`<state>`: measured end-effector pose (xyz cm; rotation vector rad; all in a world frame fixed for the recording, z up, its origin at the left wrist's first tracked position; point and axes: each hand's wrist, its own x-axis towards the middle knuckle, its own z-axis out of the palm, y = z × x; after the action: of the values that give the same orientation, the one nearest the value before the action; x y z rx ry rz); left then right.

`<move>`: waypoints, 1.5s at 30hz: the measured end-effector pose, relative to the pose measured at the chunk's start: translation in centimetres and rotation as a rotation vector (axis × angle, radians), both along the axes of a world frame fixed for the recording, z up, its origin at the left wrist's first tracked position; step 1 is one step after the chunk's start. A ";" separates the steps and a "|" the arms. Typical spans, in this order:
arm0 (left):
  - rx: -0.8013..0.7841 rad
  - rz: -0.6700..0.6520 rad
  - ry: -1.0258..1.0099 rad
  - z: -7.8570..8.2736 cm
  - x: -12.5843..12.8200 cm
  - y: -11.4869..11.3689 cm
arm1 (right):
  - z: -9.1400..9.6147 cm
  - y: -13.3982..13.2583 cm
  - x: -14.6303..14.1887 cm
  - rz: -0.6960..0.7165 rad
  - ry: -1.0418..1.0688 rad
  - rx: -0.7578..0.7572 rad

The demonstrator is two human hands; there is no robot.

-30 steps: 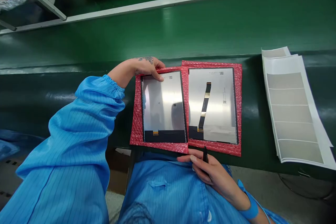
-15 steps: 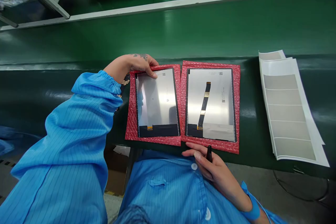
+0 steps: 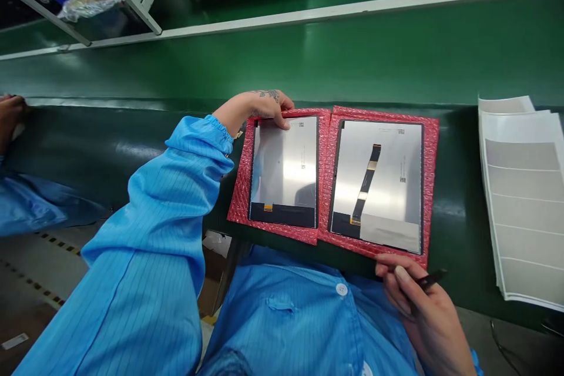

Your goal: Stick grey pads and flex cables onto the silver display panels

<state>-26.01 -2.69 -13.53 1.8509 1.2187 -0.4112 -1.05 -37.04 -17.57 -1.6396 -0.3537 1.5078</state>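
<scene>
Head view: silvery panels [image 3: 285, 171] on bubble wrap [image 3: 325, 147]

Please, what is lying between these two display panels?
In the head view, red bubble wrap lies between the left display panel and the right display panel.

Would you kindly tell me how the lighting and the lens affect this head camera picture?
In the head view, strong glare washes across the silver backs of the left display panel and the right display panel; the wide lens makes the white conveyor rail run at a slant; the black tool looks slightly soft.
</scene>
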 end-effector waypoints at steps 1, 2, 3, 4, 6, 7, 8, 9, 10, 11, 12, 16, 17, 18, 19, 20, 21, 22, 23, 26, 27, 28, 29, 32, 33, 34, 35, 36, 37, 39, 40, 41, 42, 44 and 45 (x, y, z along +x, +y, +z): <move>-0.009 -0.003 -0.004 0.0 -0.1 0.0 | 0.1 0.0 0.1 -0.002 -0.009 0.002; -0.018 -0.002 -0.007 0.1 -0.1 0.0 | 0.1 0.1 0.3 -0.006 -0.020 0.008; -0.026 0.001 -0.007 0.2 -0.2 0.0 | 0.2 0.2 0.5 -0.014 -0.034 0.020; -0.032 0.006 -0.006 0.2 -0.2 0.0 | 0.3 0.2 0.8 -0.024 -0.052 0.038; -0.036 0.015 0.000 0.5 -0.3 -0.1 | 0.5 0.4 1.5 -0.060 -0.095 0.088; -0.037 0.017 0.006 0.6 -0.4 -0.1 | 0.6 0.6 1.8 -0.084 -0.121 0.113; -0.039 0.019 0.013 0.8 -0.4 -0.2 | 0.7 0.7 2.2 -0.113 -0.147 0.138; -0.043 0.017 0.018 0.9 -0.4 -0.2 | 0.8 0.8 2.7 -0.147 -0.172 0.160; -0.046 0.014 0.025 1.1 -0.5 -0.2 | 0.9 0.9 3.1 -0.183 -0.194 0.181; -0.047 0.010 0.030 1.2 -0.5 -0.2 | 0.9 1.0 3.5 -0.222 -0.215 0.207; -0.049 0.005 0.036 1.3 -0.6 -0.2 | 0.8 1.1 4.0 -0.261 -0.234 0.237; -0.047 -0.017 0.067 0.9 -0.7 0.5 | 0.2 0.9 5.7 -0.375 -0.316 0.359; -0.026 -0.029 0.088 0.7 -0.7 0.8 | 0.0 0.8 6.0 -0.384 -0.341 0.369; 0.009 -0.047 0.116 0.5 -0.7 1.0 | -0.1 0.6 6.2 -0.382 -0.361 0.360; 0.066 -0.068 0.148 0.4 -0.6 1.1 | -0.3 0.4 6.4 -0.376 -0.375 0.338; 0.150 -0.093 0.173 0.2 -0.5 1.0 | -0.4 0.2 6.4 -0.365 -0.380 0.309; 0.261 -0.114 0.188 0.2 -0.5 0.6 | -0.5 0.0 6.4 -0.350 -0.375 0.290; 0.397 -0.125 0.188 0.1 -0.4 0.0 | -0.7 -0.1 6.4 -0.334 -0.364 0.286; 0.553 -0.132 0.168 0.0 -0.2 -1.1 | -0.9 -0.3 6.3 -0.318 -0.352 0.299; 1.010 -0.219 -0.030 -0.2 0.7 -6.9 | -1.4 -0.4 6.1 -0.298 -0.324 0.375; 1.114 -0.301 -0.150 -0.3 1.3 -9.7 | -1.6 -0.3 6.2 -0.298 -0.315 0.391; 1.172 -0.375 -0.257 -0.5 2.0 -12.6 | -1.8 -0.3 6.3 -0.295 -0.305 0.396; 1.177 -0.424 -0.314 -0.8 2.8 -15.6 | -2.0 -0.2 6.4 -0.284 -0.296 0.395; 1.119 -0.418 -0.431 -2.4 5.4 -23.6 | -2.4 -0.1 6.7 -0.217 -0.317 0.368; 1.092 -0.390 -0.440 -3.1 6.2 -25.5 | -2.5 -0.1 6.7 -0.195 -0.343 0.365; 1.080 -0.356 -0.448 -3.8 6.9 -26.9 | -2.7 -0.1 6.7 -0.178 -0.373 0.369; 1.076 -0.317 -0.444 -4.5 7.4 -27.9 | -2.8 -0.2 6.6 -0.166 -0.400 0.385; 1.075 -0.287 -0.432 -5.1 7.8 -28.6 | -2.9 -0.2 6.5 -0.158 -0.423 0.407; 1.080 -0.263 -0.417 -5.6 8.1 -28.9 | -3.0 -0.3 6.3 -0.153 -0.441 0.430; 1.087 -0.243 -0.382 -6.3 8.4 -29.0 | -3.2 -0.4 6.1 -0.142 -0.467 0.470; 1.086 -0.244 -0.369 -6.5 8.5 -28.9 | -3.3 -0.5 6.0 -0.137 -0.476 0.487; 1.087 -0.248 -0.363 -6.5 8.5 -28.8 | -3.4 -0.6 5.9 -0.132 -0.478 0.502; 1.087 -0.251 -0.363 -6.6 8.5 -28.7 | -3.5 -0.7 5.9 -0.128 -0.476 0.513; 1.083 -0.256 -0.373 -6.6 8.4 -28.6 | -3.6 -0.8 6.0 -0.124 -0.463 0.528; 1.081 -0.257 -0.380 -6.6 8.3 -28.6 | -3.7 -0.8 6.1 -0.125 -0.456 0.531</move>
<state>-17.66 -31.30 -20.18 2.8227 0.9880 0.5878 5.06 -37.87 -21.25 -1.5153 -0.8085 0.8341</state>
